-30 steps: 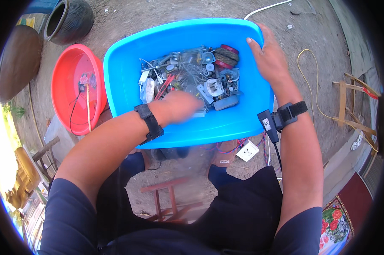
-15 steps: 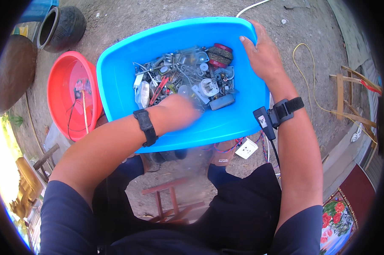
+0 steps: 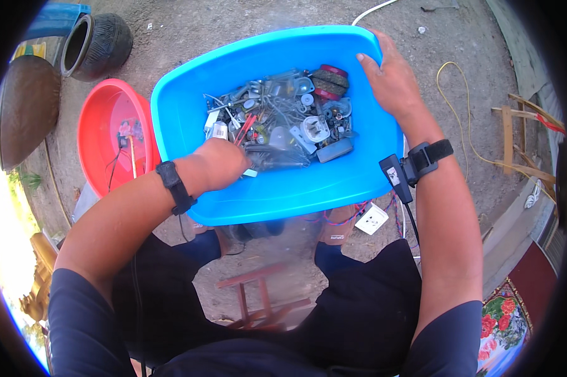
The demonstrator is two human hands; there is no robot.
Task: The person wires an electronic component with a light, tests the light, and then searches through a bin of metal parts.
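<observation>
A blue plastic tub (image 3: 264,198) is in front of me, holding a jumble of small metal and plastic hardware (image 3: 277,103), red-handled pieces and grinding-wheel-like discs (image 3: 330,78). My right hand (image 3: 390,78) grips the tub's upper right rim, thumb on the inside. My left hand (image 3: 224,163) is down at the tub's lower left, fingers curled at a clear plastic bag or piece (image 3: 277,157) among the parts; its fingertips are hidden, so what it holds is unclear.
A red basin (image 3: 95,135) with cords stands left of the tub. A dark clay pot (image 3: 104,47) and brown round vessel (image 3: 26,107) lie beyond. Wooden frames (image 3: 507,141), yellow cord and a white socket (image 3: 371,218) are rightward; a reddish wooden stool (image 3: 261,295) is below.
My left hand has moved leftward toward the tub's near-left side, and the clear plastic piece beside it has shifted. My right hand still grips the rim.
</observation>
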